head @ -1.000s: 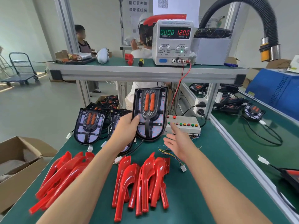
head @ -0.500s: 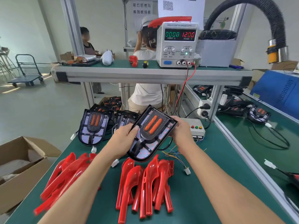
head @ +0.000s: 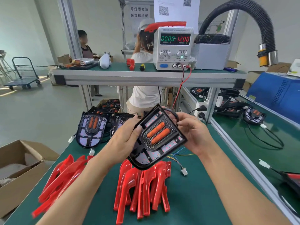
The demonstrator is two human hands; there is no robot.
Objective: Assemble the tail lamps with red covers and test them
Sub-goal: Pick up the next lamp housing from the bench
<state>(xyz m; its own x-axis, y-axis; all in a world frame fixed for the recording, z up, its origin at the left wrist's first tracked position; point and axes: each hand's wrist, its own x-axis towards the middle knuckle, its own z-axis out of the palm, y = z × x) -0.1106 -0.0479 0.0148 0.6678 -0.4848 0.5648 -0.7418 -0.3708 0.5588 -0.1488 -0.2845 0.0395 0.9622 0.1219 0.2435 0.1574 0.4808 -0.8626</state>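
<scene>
1. We see the left hand [head: 125, 140] gripping the left edge of a black tail lamp [head: 158, 138], its thumb curled over the front face.
2. The right hand [head: 193, 135] holds the lamp's right edge – fingers [head: 182, 123] curled round the rim.
3. The lamp is lifted clear of the green counter [head: 203, 200], tilted, its two orange strips facing us, above the red covers.
4. One pile of red covers [head: 142, 189] lies on the counter near us; a second pile [head: 60, 179] lies to its left.
5. More tail lamps [head: 91, 129] lean at the far left – black, unlit.
6. On the shelf beyond, the power supply [head: 173, 47] reads 0000 and 12.00.
</scene>
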